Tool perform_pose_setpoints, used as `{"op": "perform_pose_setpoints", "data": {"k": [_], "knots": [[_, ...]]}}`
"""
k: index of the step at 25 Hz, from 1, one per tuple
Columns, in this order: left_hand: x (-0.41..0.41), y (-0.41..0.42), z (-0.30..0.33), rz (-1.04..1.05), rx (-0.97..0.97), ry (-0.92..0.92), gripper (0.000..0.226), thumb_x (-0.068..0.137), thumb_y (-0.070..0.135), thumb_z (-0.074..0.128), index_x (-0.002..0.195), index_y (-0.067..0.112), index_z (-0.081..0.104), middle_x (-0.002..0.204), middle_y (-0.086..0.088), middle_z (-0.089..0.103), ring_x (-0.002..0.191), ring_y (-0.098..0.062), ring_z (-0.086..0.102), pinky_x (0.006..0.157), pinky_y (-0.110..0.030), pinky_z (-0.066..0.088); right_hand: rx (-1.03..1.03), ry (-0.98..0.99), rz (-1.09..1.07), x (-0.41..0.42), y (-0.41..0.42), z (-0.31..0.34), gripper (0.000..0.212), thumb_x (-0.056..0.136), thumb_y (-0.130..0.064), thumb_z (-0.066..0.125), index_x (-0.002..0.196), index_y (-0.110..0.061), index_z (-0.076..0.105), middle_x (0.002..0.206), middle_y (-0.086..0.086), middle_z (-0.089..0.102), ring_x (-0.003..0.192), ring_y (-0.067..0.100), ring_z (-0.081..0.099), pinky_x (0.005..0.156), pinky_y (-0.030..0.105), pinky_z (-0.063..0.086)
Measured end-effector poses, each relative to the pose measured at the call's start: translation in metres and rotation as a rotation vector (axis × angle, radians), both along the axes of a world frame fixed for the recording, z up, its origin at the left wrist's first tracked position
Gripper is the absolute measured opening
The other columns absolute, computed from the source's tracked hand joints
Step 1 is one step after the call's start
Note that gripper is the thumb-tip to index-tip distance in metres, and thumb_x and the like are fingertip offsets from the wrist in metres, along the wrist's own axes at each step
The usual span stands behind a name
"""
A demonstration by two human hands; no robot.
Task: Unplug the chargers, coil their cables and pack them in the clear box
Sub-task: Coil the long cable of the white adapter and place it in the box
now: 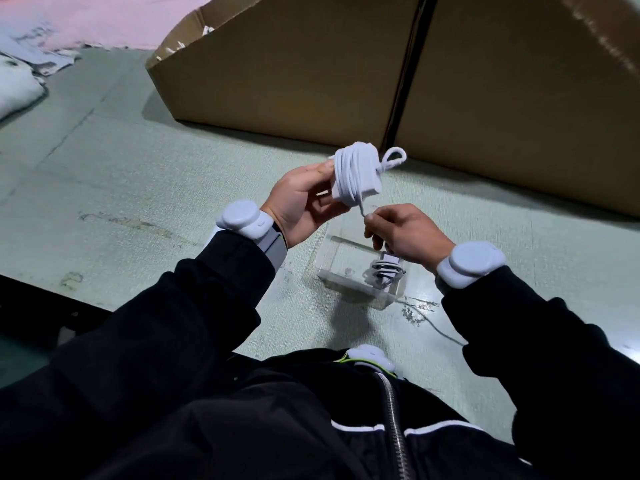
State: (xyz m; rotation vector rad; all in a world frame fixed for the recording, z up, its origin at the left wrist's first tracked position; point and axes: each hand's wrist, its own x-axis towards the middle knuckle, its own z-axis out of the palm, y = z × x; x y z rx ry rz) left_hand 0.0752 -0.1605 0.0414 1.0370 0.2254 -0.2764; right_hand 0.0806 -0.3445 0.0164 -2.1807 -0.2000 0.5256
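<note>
left hand (300, 199): centre frame, closed around white charger (355, 178), cable wound over its body
right hand (403, 233): just below, pinching cable tail (362, 208) taut
clear box (360, 271): on floor under hands, one wrapped charger (382, 270) inside
risk: tail let go before tucking, so wraps likely spring loose
risk: free loop (394, 157) top right of bundle may snag on box rim

A white block-shaped charger (356, 178), wound tight in its own white cable with one small loop sticking out at the upper right, is held tilted in the air above a clear rectangular plastic box (356, 271) on the pale green floor. Inside the box lies a second white charger (382, 270), its cable already bundled.
</note>
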Motion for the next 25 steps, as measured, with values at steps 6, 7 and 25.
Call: {"op": "perform_pose_setpoints", "data": {"k": [6,7,25], "knots": [[-0.008,0.002,-0.01,-0.287,0.093,-0.024,0.019,0.089,0.015,0.05,0.095,0.003,0.063,0.067,-0.004,0.06,0.057,-0.014,0.059,0.058,-0.03,0.056,-0.226,-0.126,0.08,0.007,-0.008,0.018,0.035,0.087,-0.018,0.06,0.054,-0.027,0.054,0.058,-0.005,0.058,0.052,0.009,0.05,0.05,0.022,0.037],[-0.007,0.003,-0.01,-0.327,0.104,-0.023,0.021,0.085,0.016,0.053,0.096,0.002,0.063,0.068,-0.005,0.059,0.057,-0.014,0.059,0.059,-0.031,0.056,-0.264,-0.15,0.068,0.009,-0.01,0.019,0.036,0.084,-0.017,0.062,0.052,-0.025,0.051,0.057,-0.002,0.054,0.055,0.015,0.047,0.051,0.026,0.034],[0.005,-0.007,-0.028,-0.134,0.887,-0.186,0.027,0.068,0.039,0.072,0.086,0.019,0.074,0.08,-0.004,0.073,0.078,-0.03,0.072,0.075,-0.049,0.059,-0.263,-0.279,-0.142,0.011,0.003,0.05,0.031,0.091,-0.03,0.051,0.071,-0.016,0.07,0.047,-0.003,0.047,0.051,0.015,0.043,0.048,0.028,0.032]]}}
